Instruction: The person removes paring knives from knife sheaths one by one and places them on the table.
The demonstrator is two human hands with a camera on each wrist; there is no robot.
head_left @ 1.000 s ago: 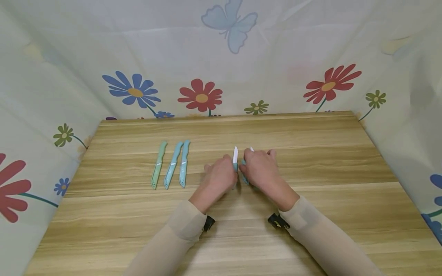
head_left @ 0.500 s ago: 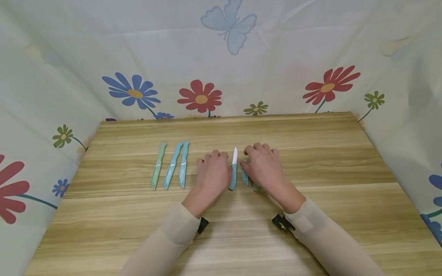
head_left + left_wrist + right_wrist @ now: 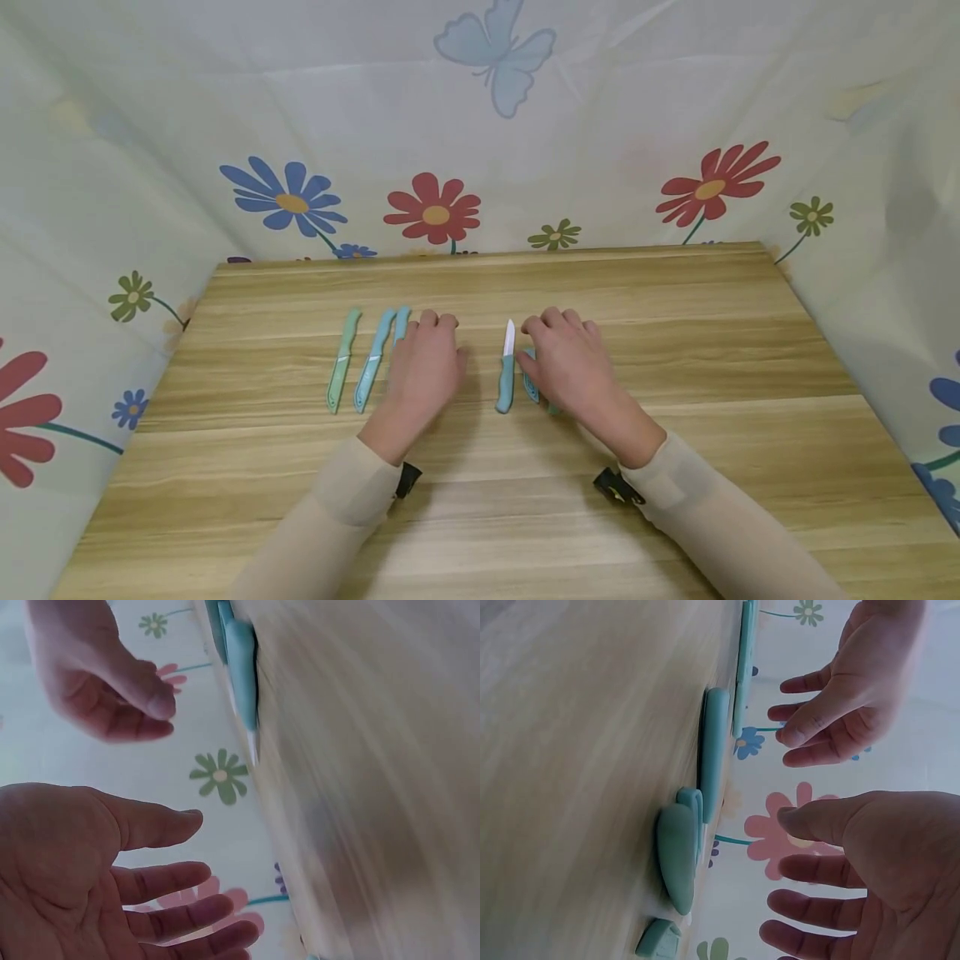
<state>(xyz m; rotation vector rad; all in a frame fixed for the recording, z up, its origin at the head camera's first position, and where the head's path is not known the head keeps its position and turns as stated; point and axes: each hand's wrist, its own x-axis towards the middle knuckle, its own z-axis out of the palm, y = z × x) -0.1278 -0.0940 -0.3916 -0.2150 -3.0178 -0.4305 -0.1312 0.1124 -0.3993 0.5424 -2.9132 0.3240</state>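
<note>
A small knife (image 3: 506, 382) with a blue handle and bare blade lies at mid-table, between the two hands. My left hand (image 3: 426, 358) hovers left of it, fingers apart and holding nothing, partly covering a blue sheathed knife (image 3: 402, 321). My right hand (image 3: 570, 358) is over a blue sheath (image 3: 531, 387), its fingers loosely bent and nothing in them. Below that hand, the right wrist view has a green knife handle (image 3: 676, 859) beside the blue sheath, plus a green sheath (image 3: 658, 939). The right hand hides most of these in the head view.
To the left lie another blue sheathed knife (image 3: 373, 362) and a green sheathed knife (image 3: 343, 362), roughly parallel. The wooden table (image 3: 675, 333) reaches back to a flower-print curtain (image 3: 600, 167), which also hangs at both sides.
My left hand has let go of the blue-handled knife and moved left towards the sheathed knives. My right hand has loosened and shifted slightly, staying over the sheath and green knife.
</note>
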